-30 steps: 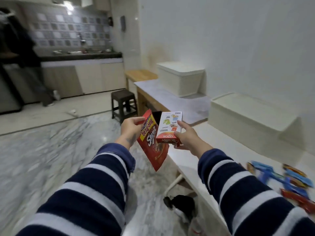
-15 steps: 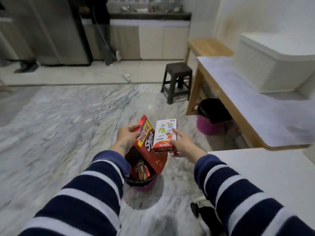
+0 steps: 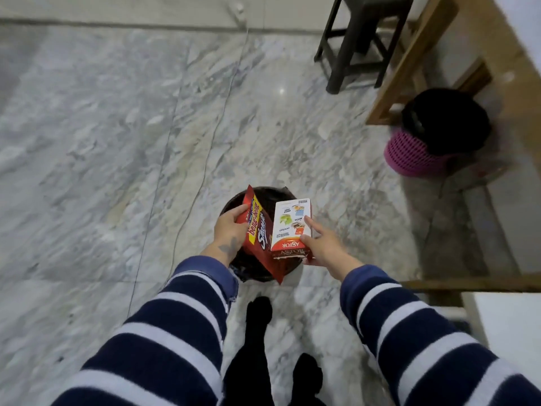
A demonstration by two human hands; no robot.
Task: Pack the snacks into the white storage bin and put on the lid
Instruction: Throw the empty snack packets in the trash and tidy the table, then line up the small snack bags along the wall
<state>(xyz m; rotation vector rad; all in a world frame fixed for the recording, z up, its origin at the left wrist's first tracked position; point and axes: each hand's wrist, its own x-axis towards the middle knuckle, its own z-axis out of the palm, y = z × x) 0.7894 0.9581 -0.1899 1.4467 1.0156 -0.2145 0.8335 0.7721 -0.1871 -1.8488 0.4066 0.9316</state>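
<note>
hands closed on snacks: left hand point(image 3: 231, 227) red packet point(image 3: 259, 238), right hand point(image 3: 320, 244) white box point(image 3: 289, 227)

open floor left, stool point(image 3: 363, 39) far right

floor point(image 3: 117, 127): polished marble, grey-veined, glossy
red pack point(image 3: 260, 238): glossy printed card
white box point(image 3: 289, 227): smooth matt card
sleeves point(image 3: 181, 323): soft knit cloth
pink basket point(image 3: 409, 153): woven plastic
bench frame point(image 3: 409, 60): bare wood
stool point(image 3: 360, 33): dark, matt
</note>
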